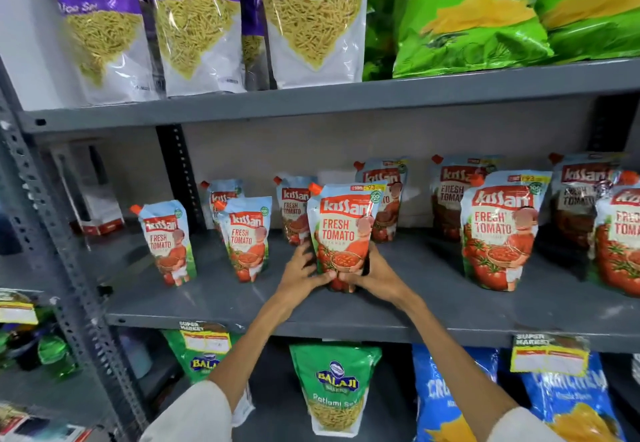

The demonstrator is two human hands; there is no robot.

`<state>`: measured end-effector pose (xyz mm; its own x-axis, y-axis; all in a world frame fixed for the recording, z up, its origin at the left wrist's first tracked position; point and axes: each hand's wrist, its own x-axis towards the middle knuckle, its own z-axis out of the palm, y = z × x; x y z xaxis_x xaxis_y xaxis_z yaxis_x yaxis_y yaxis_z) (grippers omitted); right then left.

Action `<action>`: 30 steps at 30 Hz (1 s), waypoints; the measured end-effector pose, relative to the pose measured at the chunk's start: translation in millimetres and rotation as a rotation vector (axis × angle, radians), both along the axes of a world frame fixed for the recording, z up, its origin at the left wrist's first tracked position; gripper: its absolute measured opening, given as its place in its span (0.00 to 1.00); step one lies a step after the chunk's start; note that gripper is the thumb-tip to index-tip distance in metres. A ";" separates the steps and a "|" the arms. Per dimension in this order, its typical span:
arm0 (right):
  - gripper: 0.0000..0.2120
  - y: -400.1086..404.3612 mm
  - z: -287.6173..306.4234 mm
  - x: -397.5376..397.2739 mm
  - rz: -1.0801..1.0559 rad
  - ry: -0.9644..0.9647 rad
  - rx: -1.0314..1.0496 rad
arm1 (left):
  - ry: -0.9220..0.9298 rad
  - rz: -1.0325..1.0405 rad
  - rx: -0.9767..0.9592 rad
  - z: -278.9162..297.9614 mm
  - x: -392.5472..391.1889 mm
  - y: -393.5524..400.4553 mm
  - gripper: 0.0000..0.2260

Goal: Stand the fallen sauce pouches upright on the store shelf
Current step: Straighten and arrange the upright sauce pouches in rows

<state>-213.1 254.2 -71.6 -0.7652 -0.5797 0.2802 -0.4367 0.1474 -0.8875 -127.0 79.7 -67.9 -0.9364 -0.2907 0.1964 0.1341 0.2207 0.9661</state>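
the grey shelf [214,299] carries your ketchup pouches in loose front and back rows, all standing as far as shows, spouts up and labels out so shoppers can read them. the large pouch [504,233] on the right stands near the front edge; the pouches further right are cut off by the frame, so you cannot count them. your centre pouch [343,230] sits upright mid-shelf, its base pinched between both hands, probably so you can square its bottom fold flat before letting go. your left hand [303,277] wraps fingers around its lower left, and your right hand [372,277] clasps the lower right. the base itself is hidden behind your thumbs, so whether it rests flat is unclear.
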 end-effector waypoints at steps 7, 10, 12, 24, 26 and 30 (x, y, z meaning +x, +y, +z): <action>0.40 15.8 -7.1 -0.8 0.061 0.062 0.024 | -0.012 0.025 -0.068 -5.8 -9.9 0.6 0.25; 0.39 33.0 -11.0 -6.4 0.066 0.072 0.033 | -0.013 0.033 -0.062 -9.4 -17.0 16.3 0.24; 0.37 45.7 -10.5 -11.9 0.065 0.078 0.030 | -0.010 0.029 -0.063 -12.0 -25.3 28.2 0.25; 0.36 83.8 -4.1 -42.7 0.068 0.053 0.031 | -0.011 0.064 -0.156 -8.2 -58.4 65.4 0.29; 0.36 85.1 -1.1 -39.8 0.049 0.034 0.054 | -0.010 0.055 -0.150 -5.8 -56.7 68.4 0.29; 0.32 87.7 2.1 -26.5 -0.256 0.074 0.159 | -0.013 0.021 -0.105 -4.9 -49.2 70.6 0.31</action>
<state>-239.5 341.9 -69.6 -0.8729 -0.4116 0.2618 -0.4300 0.3957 -0.8115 -176.2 150.2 -72.8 -0.9329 -0.2890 0.2148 0.1158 0.3238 0.9390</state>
